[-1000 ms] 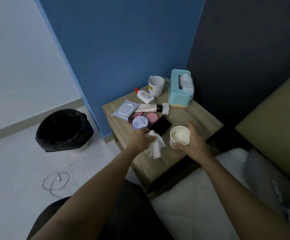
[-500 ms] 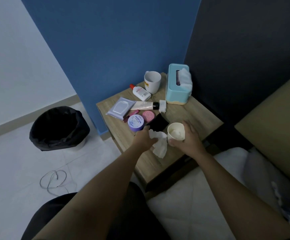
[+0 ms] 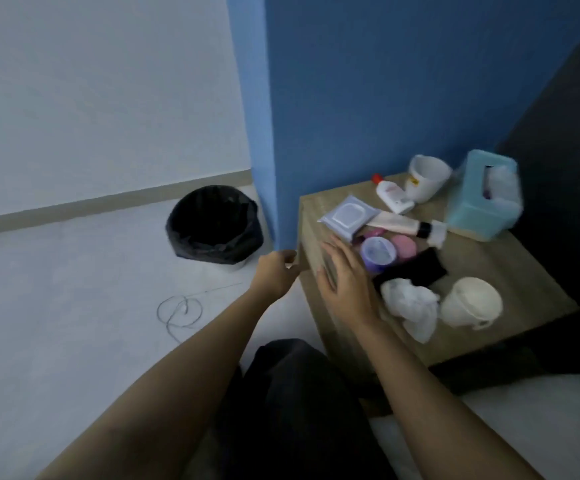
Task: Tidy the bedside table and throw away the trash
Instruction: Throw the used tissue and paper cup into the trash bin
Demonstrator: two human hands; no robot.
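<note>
A crumpled white tissue (image 3: 409, 303) lies on the wooden bedside table (image 3: 517, 271), near its front edge. Just right of it stands a white paper cup (image 3: 468, 303), blurred, with something white inside. My right hand (image 3: 347, 282) hovers open and flat over the table's left side, left of the tissue, holding nothing. At the table's left corner my left hand (image 3: 274, 275) has its fingers curled; nothing shows in it. A black-lined trash bin (image 3: 212, 223) stands on the floor to the left, beyond the blue wall's corner.
On the table sit a purple jar (image 3: 378, 252), pink compact (image 3: 404, 245), black phone (image 3: 416, 270), wipes pack (image 3: 349, 216), cream tube (image 3: 402, 225), small white bottle (image 3: 392, 195), white mug (image 3: 427, 178) and teal tissue box (image 3: 482, 195). A wire loop (image 3: 177, 310) lies on the floor.
My left hand has let go of the tissue and my right hand of the cup; both now rest on the table. Both hands have shifted to the table's left side. The view swung left.
</note>
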